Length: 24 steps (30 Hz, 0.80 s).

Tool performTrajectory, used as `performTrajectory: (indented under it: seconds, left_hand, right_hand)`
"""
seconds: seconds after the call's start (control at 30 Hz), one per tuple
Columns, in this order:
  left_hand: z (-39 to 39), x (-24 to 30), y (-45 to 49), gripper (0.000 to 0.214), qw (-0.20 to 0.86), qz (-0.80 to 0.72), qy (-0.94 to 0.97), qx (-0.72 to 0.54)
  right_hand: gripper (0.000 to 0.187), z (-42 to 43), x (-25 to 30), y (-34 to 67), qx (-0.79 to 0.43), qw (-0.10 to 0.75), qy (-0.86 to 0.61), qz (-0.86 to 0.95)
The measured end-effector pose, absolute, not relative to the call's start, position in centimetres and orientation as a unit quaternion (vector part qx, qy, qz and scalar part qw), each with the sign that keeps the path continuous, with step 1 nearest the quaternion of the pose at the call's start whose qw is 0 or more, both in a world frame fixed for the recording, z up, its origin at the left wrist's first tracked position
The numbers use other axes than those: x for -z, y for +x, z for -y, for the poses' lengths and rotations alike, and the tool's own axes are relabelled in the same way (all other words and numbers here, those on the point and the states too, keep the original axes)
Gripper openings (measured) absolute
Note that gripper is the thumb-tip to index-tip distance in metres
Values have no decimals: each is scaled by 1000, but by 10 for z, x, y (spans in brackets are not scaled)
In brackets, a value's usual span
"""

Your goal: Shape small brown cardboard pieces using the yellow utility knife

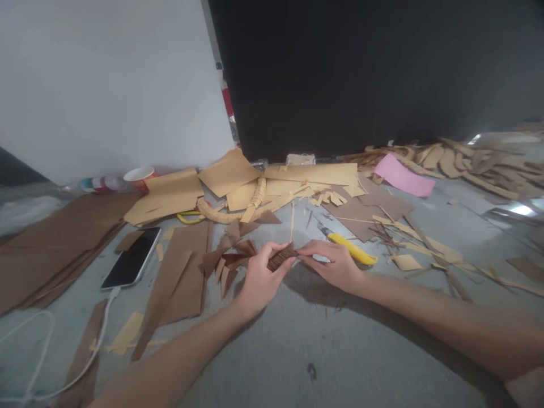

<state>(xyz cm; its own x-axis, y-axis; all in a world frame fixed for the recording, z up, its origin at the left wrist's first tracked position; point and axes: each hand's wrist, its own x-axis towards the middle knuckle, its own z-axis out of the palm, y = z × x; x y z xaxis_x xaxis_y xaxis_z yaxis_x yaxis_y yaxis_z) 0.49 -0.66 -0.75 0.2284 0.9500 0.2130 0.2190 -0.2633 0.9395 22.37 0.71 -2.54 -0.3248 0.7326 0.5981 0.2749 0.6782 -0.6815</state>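
My left hand (pixel 260 279) is closed around a small dark brown ridged piece (pixel 280 257), which looks built from thin overlapping strips. At the right end of that piece, the fingertips of my right hand (pixel 334 266) are pinched together on its tip; whether they also hold a separate small bit is hidden. Pointed brown offcuts (pixel 225 266) lie just left of my left hand, some of them touching or behind it. A yellow utility knife (pixel 352 248) rests beyond my right hand. Upright behind the fingers is a thin tan strip (pixel 292 221).
Left are a phone (pixel 131 259) on a white cable, brown sheets (pixel 55 249) and a paper cup (pixel 139 177). Tan sheets (pixel 170 192) and a curved segmented tan piece (pixel 221 215) lie at the back. Scraps (pixel 406 262), a pink sheet (pixel 403 175) and piled curved strips (pixel 480 164) lie right.
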Motion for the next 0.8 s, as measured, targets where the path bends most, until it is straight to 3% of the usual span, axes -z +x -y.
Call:
performTrajectory:
  seconds: [0.3,0.8]
  left_hand:
    - [7,4,4,21,359,-472,702,-395]
    - [16,12,5,17,278,-473,779,-302]
  right_hand:
    - [18,-3,5,216,-310,450,-424,722]
    - [39,5,-2,210,-410,386,-441,699]
